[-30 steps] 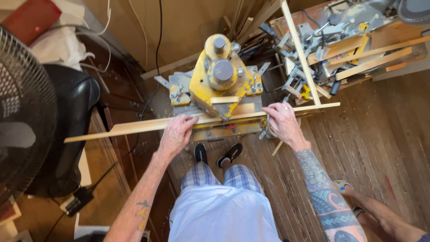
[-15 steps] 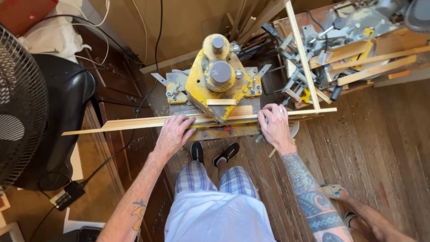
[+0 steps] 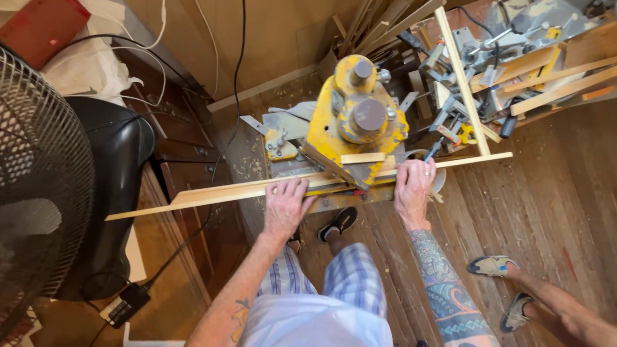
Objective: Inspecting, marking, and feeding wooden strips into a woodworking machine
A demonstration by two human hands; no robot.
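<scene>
Left hand (image 3: 286,209), right hand (image 3: 413,187): two flat on one wooden strip (image 3: 212,194)

The long strip (image 3: 212,193) is pale bare wood, the machine (image 3: 353,122) chipped yellow-painted metal, the floor (image 3: 546,193) worn matt planks.

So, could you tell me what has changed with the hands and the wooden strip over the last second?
Little has visibly changed. The left hand and right hand still press the long wooden strip flat across the yellow machine, in much the same places. Any sideways slide of the strip cannot be told apart from head movement. The other person's sandalled feet remain at lower right.
</scene>
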